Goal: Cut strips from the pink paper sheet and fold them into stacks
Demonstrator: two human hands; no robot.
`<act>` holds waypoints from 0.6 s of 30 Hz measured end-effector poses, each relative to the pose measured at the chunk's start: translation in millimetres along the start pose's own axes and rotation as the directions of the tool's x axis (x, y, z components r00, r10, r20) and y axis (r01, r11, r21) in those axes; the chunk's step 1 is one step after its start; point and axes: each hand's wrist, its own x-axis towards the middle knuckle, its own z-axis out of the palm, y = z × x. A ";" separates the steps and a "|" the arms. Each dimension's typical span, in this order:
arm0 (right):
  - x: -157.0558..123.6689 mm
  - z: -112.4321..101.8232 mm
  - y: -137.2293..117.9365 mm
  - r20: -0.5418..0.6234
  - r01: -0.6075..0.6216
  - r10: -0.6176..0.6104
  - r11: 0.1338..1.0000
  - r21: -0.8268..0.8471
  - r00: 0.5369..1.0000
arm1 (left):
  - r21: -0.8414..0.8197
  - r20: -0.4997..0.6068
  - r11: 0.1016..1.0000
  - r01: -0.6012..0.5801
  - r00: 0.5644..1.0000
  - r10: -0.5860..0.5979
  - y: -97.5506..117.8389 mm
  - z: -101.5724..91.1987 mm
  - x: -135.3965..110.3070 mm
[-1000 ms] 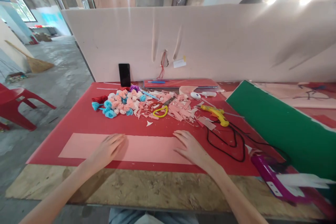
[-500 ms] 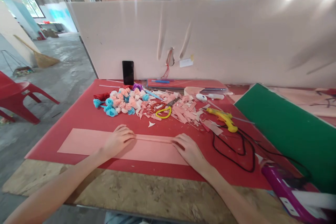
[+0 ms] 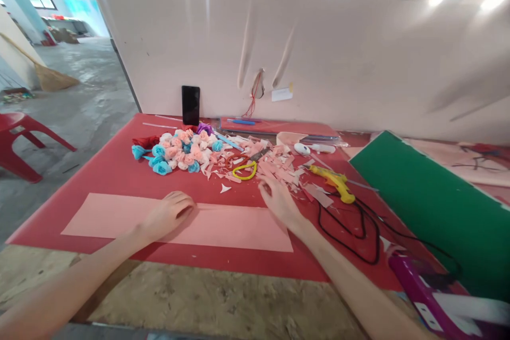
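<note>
A long pink paper strip (image 3: pixel 235 228) lies across the red table cover, its far edge slightly folded near my left hand. My left hand (image 3: pixel 171 212) rests on the strip with fingers curled together over that far edge. Above the strip's right part, my right hand (image 3: pixel 279 201) is off the paper, fingers partly apart and holding nothing I can see. Just beyond its fingertips are the scissors (image 3: pixel 245 171) with a yellow handle loop, their blades partly covered by pink paper scraps (image 3: pixel 274 163).
Blue, pink and white paper roses (image 3: pixel 181 150) are piled at the back left, before a standing black phone (image 3: pixel 190 106). A yellow glue gun (image 3: pixel 337 183) with a looping black cord lies right of the scraps. A green board (image 3: pixel 430 207) and purple device (image 3: pixel 418 284) occupy the right side.
My right hand has let go of the strip's far edge and moved up toward the scissors and scraps. My left hand stays on the strip. The view has shifted slightly.
</note>
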 end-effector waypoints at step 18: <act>96.2 3.0 -10.0 0.325 0.358 -0.246 0.866 -0.349 0.913 | -0.057 0.110 0.998 0.007 0.994 0.000 4.1 -4.7 -1.0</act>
